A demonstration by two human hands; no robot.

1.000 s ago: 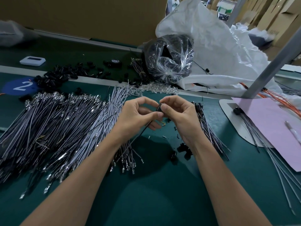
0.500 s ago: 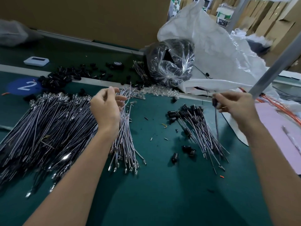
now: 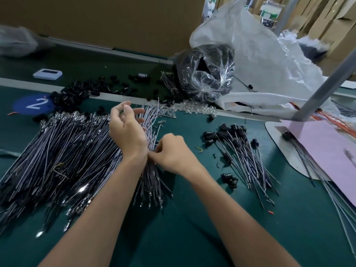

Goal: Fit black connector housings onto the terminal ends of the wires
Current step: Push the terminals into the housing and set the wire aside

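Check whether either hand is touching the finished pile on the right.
No: the left hand and right hand are both at the bare wires, apart from the finished pile.

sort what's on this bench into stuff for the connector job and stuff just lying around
For the job: pile of grey wires with metal terminals; loose black plastic connector housings; finished wires with housings fitted.
Lying about: flat white plastic gadget; pink paper sheet; crumpled white plastic sack.

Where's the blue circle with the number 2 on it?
In the head view, the blue round sticker with a white 2 lies far left on the green table, beside the loose black connector housings and beyond the pile of grey wires.
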